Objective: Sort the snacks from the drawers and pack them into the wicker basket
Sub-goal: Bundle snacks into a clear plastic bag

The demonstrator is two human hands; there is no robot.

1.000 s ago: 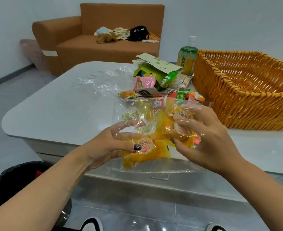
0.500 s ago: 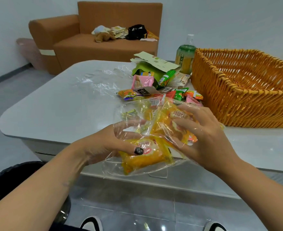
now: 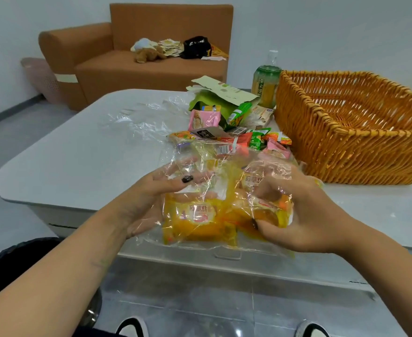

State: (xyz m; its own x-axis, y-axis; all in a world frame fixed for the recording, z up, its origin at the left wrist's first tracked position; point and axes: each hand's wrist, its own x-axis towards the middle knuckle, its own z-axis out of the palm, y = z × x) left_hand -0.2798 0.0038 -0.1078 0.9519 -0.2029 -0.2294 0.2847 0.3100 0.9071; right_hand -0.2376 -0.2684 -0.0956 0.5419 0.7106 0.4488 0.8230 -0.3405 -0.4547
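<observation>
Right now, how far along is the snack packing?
Early days. Done: loose snacks lie piled on the table beside the wicker basket, whose visible inside looks bare. In hand: the left hand and right hand both grip a clear bag of yellow snack packs near the table's front edge. Left: everything has yet to go into the basket.

White table [image 3: 78,154] w/ wicker basket [image 3: 346,142], snack packets [image 3: 236,137], bottle [image 3: 266,83], clear wrap [image 3: 137,117].

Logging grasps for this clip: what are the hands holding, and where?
Both grip the clear bag of yellow snack packs: left hand at its left side, right hand at its right.
</observation>
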